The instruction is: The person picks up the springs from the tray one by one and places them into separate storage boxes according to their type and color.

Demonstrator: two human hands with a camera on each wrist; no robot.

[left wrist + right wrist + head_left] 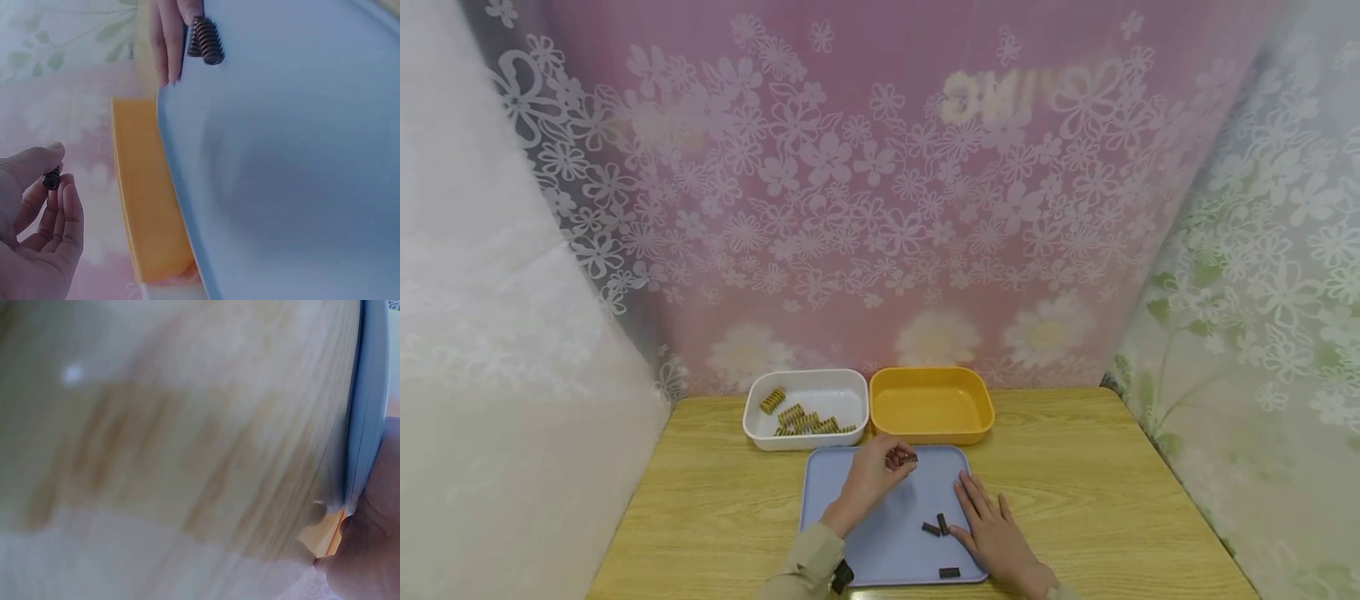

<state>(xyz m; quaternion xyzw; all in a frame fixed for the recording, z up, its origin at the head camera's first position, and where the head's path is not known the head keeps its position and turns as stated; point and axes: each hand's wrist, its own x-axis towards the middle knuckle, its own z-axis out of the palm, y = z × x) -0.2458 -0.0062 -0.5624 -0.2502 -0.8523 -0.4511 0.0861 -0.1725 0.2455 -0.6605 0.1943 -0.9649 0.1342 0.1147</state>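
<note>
My left hand point(871, 477) pinches a dark coil spring point(908, 459) between thumb and fingers, above the far part of the blue tray point(880, 550). In the left wrist view the same spring point(52, 179) shows end-on at the fingertips. My right hand point(992, 533) lies with straight fingers along the tray's right edge, its thumb over the tray. Close to that thumb lie two dark springs, one slanted point(931, 529) and one more upright in view point(942, 523). Another dark spring point(950, 572) lies at the tray's near right corner.
Behind the tray, a white bin point(752, 421) holds several yellow springs point(805, 421). Beside it on the right stands a yellow bin point(931, 406) with nothing visible inside. Both are on a wood-grain table point(715, 500), with flowered curtains point(880, 208) at the back and sides.
</note>
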